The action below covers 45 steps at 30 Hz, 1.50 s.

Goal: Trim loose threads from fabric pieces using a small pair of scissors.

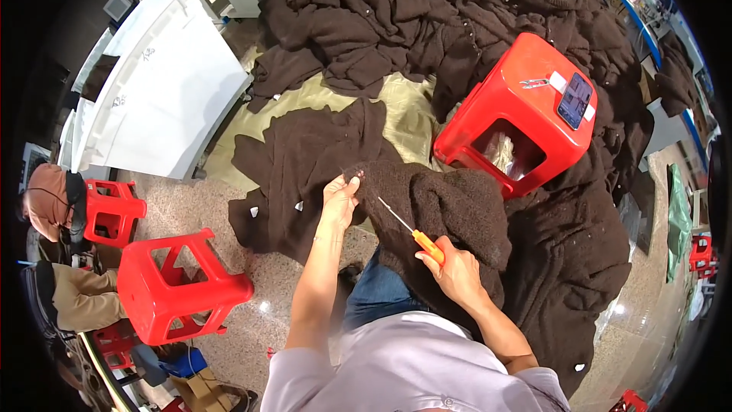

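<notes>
- Two hands are on one brown knit (pixel 442 206), which lies over the person's lap, just in front of the big red stool (pixel 518 114).
- The left hand (pixel 339 202) pinches the knit's upper edge, fingers (pixel 352 183) closed tight on a fold of it.
- The right hand (pixel 456 271) is wrapped around the orange handle of a thin pick (pixel 408 227), whose metal tip angles up toward the pinched spot.
- To do this well, I'd say: keep the fold taut between the pinching fingers so the loops stand open.
- Slide the tip in shallow and nearly flat to the cloth; a steep jab looks likely to snag or split yarn.
- Keep the point aimed away from the left fingertips, which sit very near its line.
- Work in short strokes; the knit is dark and fuzzy, so detail is hard to read here.
- Now the surroundings: no worktop under the job, just the lap and a speckled stone floor (pixel 267 313).
- A heap of matching brown garments (pixel 427 8) covers a yellowish sheet (pixel 404 107) ahead.
- A phone (pixel 575 100) rests on the big stool's top, beside a small metal tool.
- A second red stool (pixel 179 282) stands at left, near a white board (pixel 164 84).
- Another person (pixel 57 214) sits at the far left edge.
</notes>
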{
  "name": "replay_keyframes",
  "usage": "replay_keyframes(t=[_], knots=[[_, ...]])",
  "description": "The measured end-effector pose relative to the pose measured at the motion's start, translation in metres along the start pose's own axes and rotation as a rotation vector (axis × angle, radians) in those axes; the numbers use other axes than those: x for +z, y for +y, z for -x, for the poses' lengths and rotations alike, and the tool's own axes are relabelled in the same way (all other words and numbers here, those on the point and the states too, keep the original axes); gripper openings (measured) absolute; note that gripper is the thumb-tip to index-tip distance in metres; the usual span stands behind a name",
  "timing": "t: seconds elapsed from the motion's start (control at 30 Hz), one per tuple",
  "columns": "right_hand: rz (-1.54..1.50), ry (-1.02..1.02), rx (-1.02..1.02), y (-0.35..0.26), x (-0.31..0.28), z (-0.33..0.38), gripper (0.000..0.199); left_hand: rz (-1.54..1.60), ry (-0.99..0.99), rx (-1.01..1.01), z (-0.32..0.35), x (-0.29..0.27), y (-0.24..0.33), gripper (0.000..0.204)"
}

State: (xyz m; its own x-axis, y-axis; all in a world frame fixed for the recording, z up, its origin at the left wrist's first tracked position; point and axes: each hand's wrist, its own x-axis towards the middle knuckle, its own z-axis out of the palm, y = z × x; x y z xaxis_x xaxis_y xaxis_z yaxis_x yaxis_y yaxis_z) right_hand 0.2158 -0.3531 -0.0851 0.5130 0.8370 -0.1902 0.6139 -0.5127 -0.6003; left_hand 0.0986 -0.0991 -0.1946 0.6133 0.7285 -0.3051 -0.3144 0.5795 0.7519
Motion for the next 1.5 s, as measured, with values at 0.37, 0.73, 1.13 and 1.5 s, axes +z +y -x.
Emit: replay_keyframes(t=[0.37, 0.73, 1.13, 1.5], knots=[[-0.068, 0.111, 0.008, 0.000, 0.006, 0.022, 0.036, 0.013, -0.013, -0.002, 0.023, -0.003, -0.007, 0.019], [-0.039, 0.058, -0.007, 0.000, 0.014, 0.077, 0.035, -0.037, -0.006, -0.006, 0.082, -0.014, -0.047, 0.028], [-0.034, -0.034, 0.027, 0.006, 0.005, 0.087, 0.038, 0.122, -0.013, -0.100, 0.107, -0.016, -0.052, 0.028], [0.111, -0.138, 0.011, 0.012, 0.001, 0.089, 0.038, 0.094, 0.048, -0.067, 0.116, -0.019, -0.071, 0.029]])
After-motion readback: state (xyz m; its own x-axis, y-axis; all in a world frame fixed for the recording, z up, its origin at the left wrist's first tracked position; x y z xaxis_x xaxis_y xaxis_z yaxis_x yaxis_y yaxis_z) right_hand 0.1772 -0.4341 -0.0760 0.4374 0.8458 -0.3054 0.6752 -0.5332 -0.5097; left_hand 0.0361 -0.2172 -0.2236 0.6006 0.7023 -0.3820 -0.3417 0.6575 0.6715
